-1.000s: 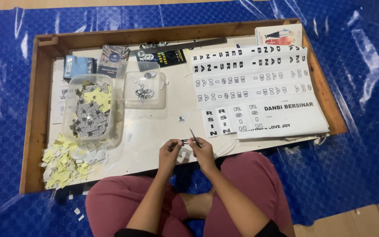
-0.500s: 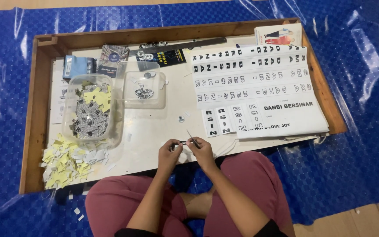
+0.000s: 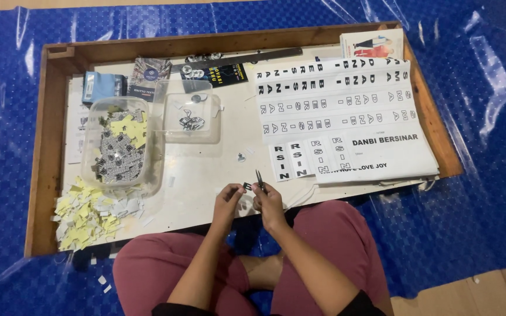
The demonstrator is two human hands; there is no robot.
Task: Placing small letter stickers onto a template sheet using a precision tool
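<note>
Beneath everything lies the blue plastic sheet (image 3: 487, 175) covering the floor, and on it, just beyond your grip, sits the shallow brown wooden tray (image 3: 48, 152) that serves as your bench. Up and to the right of your grip, the white paper sheets printed with rows of black letters (image 3: 335, 111) fill the tray's right half, the nearest strips just beside your right hand. Up and to the left stands the clear plastic tub of grey and yellow cut pieces (image 3: 121, 146), with the smaller clear plastic box (image 3: 193, 117) beyond it. Left of your grip, along the tray's near corner, spreads the loose pile of yellow and white paper scraps (image 3: 89, 213). Your left hand (image 3: 228, 202) and right hand (image 3: 269, 202) meet over the tray's near edge, above your maroon-clad knees. Your left grip is pinched narrow on the small black cut-out letter (image 3: 246, 186); your right grip is closed around the thin dark tweezers (image 3: 259, 179), tips up, touching that letter.
</note>
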